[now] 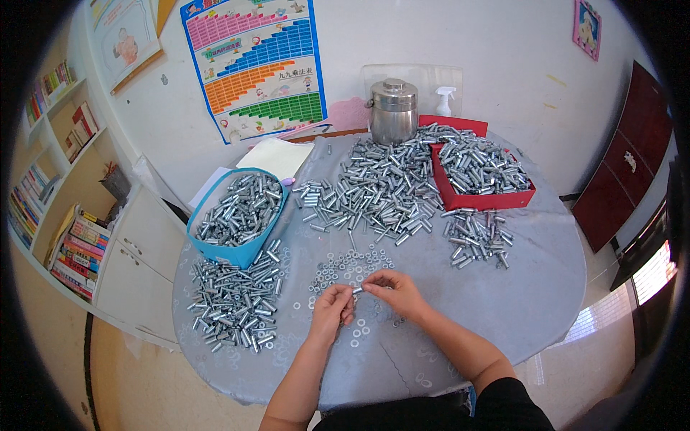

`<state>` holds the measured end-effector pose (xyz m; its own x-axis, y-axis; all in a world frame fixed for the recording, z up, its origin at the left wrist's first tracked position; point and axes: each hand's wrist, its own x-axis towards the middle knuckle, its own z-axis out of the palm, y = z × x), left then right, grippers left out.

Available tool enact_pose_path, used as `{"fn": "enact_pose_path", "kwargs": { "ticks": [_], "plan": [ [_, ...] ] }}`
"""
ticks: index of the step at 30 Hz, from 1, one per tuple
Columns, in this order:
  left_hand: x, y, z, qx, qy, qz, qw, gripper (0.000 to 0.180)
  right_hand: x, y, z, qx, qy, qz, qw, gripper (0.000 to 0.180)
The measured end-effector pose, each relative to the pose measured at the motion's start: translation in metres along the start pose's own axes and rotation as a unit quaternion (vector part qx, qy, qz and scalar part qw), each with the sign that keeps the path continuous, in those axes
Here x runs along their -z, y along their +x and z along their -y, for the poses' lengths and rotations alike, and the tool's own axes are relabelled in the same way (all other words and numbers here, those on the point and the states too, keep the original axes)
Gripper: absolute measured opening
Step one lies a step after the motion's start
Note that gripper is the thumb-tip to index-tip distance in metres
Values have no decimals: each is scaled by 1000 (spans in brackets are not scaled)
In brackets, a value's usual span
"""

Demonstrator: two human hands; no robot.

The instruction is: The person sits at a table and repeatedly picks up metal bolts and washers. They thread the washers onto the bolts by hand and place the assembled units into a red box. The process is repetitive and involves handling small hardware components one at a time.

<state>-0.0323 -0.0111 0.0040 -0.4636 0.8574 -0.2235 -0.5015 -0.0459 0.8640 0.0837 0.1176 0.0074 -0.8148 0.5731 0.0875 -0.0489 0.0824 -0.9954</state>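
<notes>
My left hand and my right hand meet over the near middle of the table. Between their fingertips is a short silvery metal sleeve, pinched from both ends. Whether a ring sits on it is too small to tell. Under and around my hands lie many loose metal washers, thickest just beyond my fingers. Past them spreads a big heap of similar metal sleeves. Another pile of sleeves lies left of my left hand.
A blue basket full of sleeves stands at the left. At the right is a red box, heaped with sleeves, a small pile before it. A steel canister and a white spray bottle stand at the back, papers back left.
</notes>
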Motion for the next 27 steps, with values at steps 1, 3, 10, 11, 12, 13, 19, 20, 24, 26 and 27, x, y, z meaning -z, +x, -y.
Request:
{"fn": "enact_pose_path", "kwargs": {
  "ticks": [1,3,10,11,12,13,19,20,24,26,27],
  "plan": [
    [1,0,1,-13,-3,0,1000,12,1,0,2,-6,-1,-6,1000,17],
    [3,1,-2,-26,-23,-20,999,12,7,2,5,-7,-75,9,997,16],
    [6,1,-8,-23,-76,-39,996,12,31,6,-2,143,-405,137,893,16],
    [6,1,-8,-22,-77,-39,996,12,31,6,-3,150,-413,146,886,16],
    [6,1,-8,-20,-77,-38,996,12,31,6,-2,146,-415,146,886,16],
    [6,1,-8,-20,-78,-39,996,12,30,5,0,142,-416,146,886,15],
    [8,1,-5,3,-47,-37,998,12,20,1,13,8,-285,69,956,13],
    [8,2,-4,2,-44,-34,998,12,18,1,14,-59,-198,43,977,13],
    [3,2,-4,23,-28,-15,999,12,21,7,-2,-36,35,41,998,14],
    [2,1,-4,37,-22,-2,999,12,20,8,-5,-34,32,58,997,15],
    [2,0,-4,40,-21,7,999,13,20,8,-4,-37,34,60,997,15]
  ]
}}
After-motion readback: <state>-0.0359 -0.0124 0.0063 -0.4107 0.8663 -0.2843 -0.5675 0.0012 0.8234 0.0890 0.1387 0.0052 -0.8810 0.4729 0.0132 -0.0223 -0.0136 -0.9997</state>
